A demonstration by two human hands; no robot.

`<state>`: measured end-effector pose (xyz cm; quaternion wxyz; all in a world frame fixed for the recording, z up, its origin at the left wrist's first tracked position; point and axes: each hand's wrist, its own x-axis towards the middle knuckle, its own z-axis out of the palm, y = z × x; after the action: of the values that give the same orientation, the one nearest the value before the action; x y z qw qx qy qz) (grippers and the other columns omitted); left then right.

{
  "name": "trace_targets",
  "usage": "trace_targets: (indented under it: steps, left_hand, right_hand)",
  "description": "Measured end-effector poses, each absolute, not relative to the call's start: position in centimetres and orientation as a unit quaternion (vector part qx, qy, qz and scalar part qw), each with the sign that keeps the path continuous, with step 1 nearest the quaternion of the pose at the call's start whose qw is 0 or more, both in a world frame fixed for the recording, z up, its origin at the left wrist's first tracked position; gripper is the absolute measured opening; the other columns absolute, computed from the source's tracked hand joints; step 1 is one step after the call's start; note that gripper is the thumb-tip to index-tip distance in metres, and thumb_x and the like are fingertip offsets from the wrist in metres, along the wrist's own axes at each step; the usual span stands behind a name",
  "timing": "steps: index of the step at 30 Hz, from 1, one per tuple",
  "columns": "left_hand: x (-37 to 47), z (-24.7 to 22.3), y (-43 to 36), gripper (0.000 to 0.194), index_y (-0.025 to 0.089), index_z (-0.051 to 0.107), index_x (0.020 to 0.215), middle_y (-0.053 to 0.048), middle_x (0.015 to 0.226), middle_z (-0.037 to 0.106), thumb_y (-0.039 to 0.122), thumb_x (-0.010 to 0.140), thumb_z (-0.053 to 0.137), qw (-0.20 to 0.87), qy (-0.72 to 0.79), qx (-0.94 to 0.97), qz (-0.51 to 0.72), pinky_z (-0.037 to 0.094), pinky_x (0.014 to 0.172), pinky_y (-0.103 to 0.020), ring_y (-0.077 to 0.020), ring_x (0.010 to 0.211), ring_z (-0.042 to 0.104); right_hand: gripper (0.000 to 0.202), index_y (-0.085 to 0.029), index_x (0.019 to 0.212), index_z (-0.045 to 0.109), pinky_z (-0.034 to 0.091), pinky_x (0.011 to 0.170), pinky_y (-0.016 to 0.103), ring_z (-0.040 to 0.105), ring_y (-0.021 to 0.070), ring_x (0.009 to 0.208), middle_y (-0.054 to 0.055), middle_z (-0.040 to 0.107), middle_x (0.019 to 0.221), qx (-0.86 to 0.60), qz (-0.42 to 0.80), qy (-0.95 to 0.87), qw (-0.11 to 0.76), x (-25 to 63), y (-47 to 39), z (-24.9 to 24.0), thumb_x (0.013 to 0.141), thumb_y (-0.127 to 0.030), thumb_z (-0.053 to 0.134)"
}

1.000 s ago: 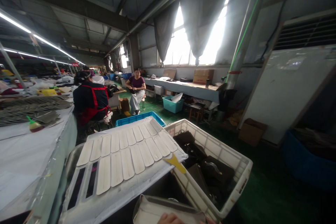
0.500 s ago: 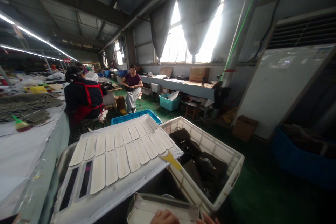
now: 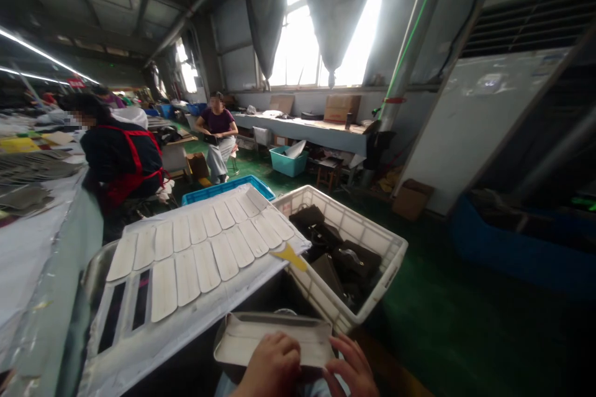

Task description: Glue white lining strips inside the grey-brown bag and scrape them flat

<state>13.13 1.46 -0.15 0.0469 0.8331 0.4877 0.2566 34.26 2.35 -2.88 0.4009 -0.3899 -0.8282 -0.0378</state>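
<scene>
Low in front of me is a dark-edged bag piece (image 3: 237,346), shallow like a tray, with a pale inner face. My left hand (image 3: 277,360) lies over its middle, fingers curled and pressed against the pale panel. At the right end, my right hand (image 3: 351,366) has its fingertips on the edge, fingers somewhat apart. What the left fingertips pinch is hidden. Beyond lies a white-covered board (image 3: 186,335) bearing rows of pale rounded panels (image 3: 187,276), with a yellow scraper-like tool (image 3: 291,256) at its right edge.
A white crate (image 3: 391,260) to the right holds dark bags (image 3: 356,259) with handles. Behind the board is a blue crate (image 3: 228,189). A long table (image 3: 41,248) runs along the left, beside a seated person (image 3: 125,155) in a red-strapped apron. Another person (image 3: 218,130) sits farther back.
My view has tilted down and turned right. The bag piece and both hands now show more fully. My right hand has come up at the piece's right end.
</scene>
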Motion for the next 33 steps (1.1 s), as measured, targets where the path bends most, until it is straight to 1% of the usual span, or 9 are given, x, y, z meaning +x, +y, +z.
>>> trace_targets:
  steps: [4, 5, 8, 10, 12, 14, 27, 30, 33]
  left_hand:
    - [12.9, 2.1, 0.5, 0.011, 0.020, 0.060, 0.076, -0.003, 0.089, 0.066, 0.014, 0.081, 0.052, 0.179, 0.505, 0.818, 0.208, 0.044, 0.077, -0.032, -0.0190, 0.084, 0.058]
    - [12.6, 2.1, 0.5, 0.011, 0.020, 0.060, 0.084, -0.005, 0.097, 0.065, 0.016, 0.082, 0.051, 0.191, 0.512, 0.810, 0.212, 0.044, 0.082, -0.035, -0.0208, 0.090, 0.058]
    - [12.1, 1.5, 0.8, 0.033, 0.019, 0.049, 0.116, -0.009, 0.113, 0.059, 0.022, 0.083, 0.049, 0.224, 0.541, 0.780, 0.223, 0.044, 0.088, -0.038, -0.0225, 0.101, 0.055]
    - [11.9, 1.7, 1.1, 0.026, 0.019, 0.052, 0.109, -0.008, 0.108, 0.059, 0.026, 0.084, 0.049, 0.239, 0.528, 0.791, 0.196, 0.045, 0.084, -0.035, -0.0212, 0.095, 0.056]
    - [12.0, 2.4, 1.4, 0.014, 0.020, 0.058, 0.085, -0.005, 0.098, 0.060, 0.027, 0.086, 0.046, 0.242, 0.496, 0.818, 0.160, 0.044, 0.080, -0.032, -0.0188, 0.087, 0.056]
    - [12.2, 3.1, 1.6, 0.021, 0.019, 0.057, 0.073, -0.003, 0.094, 0.059, 0.026, 0.088, 0.043, 0.235, 0.477, 0.834, 0.144, 0.043, 0.078, -0.030, -0.0169, 0.083, 0.055]
    - [13.5, 4.1, 1.8, 0.021, 0.018, 0.061, 0.072, -0.005, 0.095, 0.059, 0.019, 0.085, 0.045, 0.184, 0.531, 0.819, 0.114, 0.040, 0.073, -0.029, -0.0180, 0.083, 0.053]
    - [14.0, 4.3, 1.8, 0.019, 0.019, 0.062, 0.071, -0.004, 0.093, 0.059, 0.016, 0.082, 0.047, 0.176, 0.558, 0.804, 0.106, 0.038, 0.071, -0.030, -0.0177, 0.082, 0.053]
    - [14.4, 2.6, 2.3, 0.007, 0.023, 0.065, 0.074, -0.002, 0.094, 0.062, 0.019, 0.074, 0.059, 0.189, 0.576, 0.792, 0.073, 0.036, 0.068, -0.030, -0.0182, 0.082, 0.054]
  right_hand:
    - [0.012, -0.021, 0.074, 0.061, 0.037, 0.099, 0.047, 0.047, 0.0249, 0.116, 0.007, 0.059, 0.112, -0.475, 0.076, -0.799, 0.361, 33.4, 0.7, -0.1, 0.082, -0.017, 0.053]
    - [0.011, -0.021, 0.076, 0.062, 0.034, 0.101, 0.048, 0.046, 0.0246, 0.117, 0.007, 0.059, 0.113, -0.482, 0.097, -0.792, 0.361, 33.2, 0.5, 0.2, 0.082, -0.017, 0.054]
    - [0.007, -0.021, 0.077, 0.064, 0.027, 0.105, 0.048, 0.042, 0.0248, 0.121, 0.006, 0.058, 0.115, -0.502, 0.144, -0.778, 0.349, 33.0, 0.2, 0.4, 0.080, -0.019, 0.057]
    - [0.006, -0.021, 0.076, 0.064, 0.025, 0.106, 0.048, 0.041, 0.0245, 0.121, 0.005, 0.057, 0.116, -0.511, 0.155, -0.770, 0.349, 33.1, 0.1, 0.3, 0.079, -0.020, 0.059]
    - [0.006, -0.021, 0.075, 0.063, 0.023, 0.106, 0.048, 0.041, 0.0241, 0.121, 0.005, 0.057, 0.117, -0.515, 0.157, -0.766, 0.352, 33.1, 0.0, 0.3, 0.078, -0.020, 0.058]
    - [0.006, -0.021, 0.074, 0.063, 0.022, 0.106, 0.048, 0.041, 0.0240, 0.122, 0.004, 0.057, 0.117, -0.515, 0.156, -0.765, 0.354, 33.0, 0.0, 0.4, 0.078, -0.019, 0.058]
    - [0.009, -0.019, 0.070, 0.057, 0.026, 0.104, 0.052, 0.036, 0.0281, 0.125, 0.008, 0.051, 0.125, -0.550, 0.132, -0.768, 0.300, 31.5, 0.4, 1.2, 0.069, -0.011, 0.054]
    - [0.009, -0.019, 0.069, 0.056, 0.033, 0.100, 0.053, 0.035, 0.0307, 0.126, 0.009, 0.045, 0.132, -0.536, 0.092, -0.782, 0.305, 31.6, 0.3, 1.5, 0.069, -0.011, 0.052]
    - [0.012, -0.020, 0.064, 0.056, 0.043, 0.091, 0.050, 0.046, 0.0327, 0.118, 0.008, 0.048, 0.129, -0.530, 0.007, -0.778, 0.336, 32.1, 1.0, -0.4, 0.073, -0.015, 0.049]
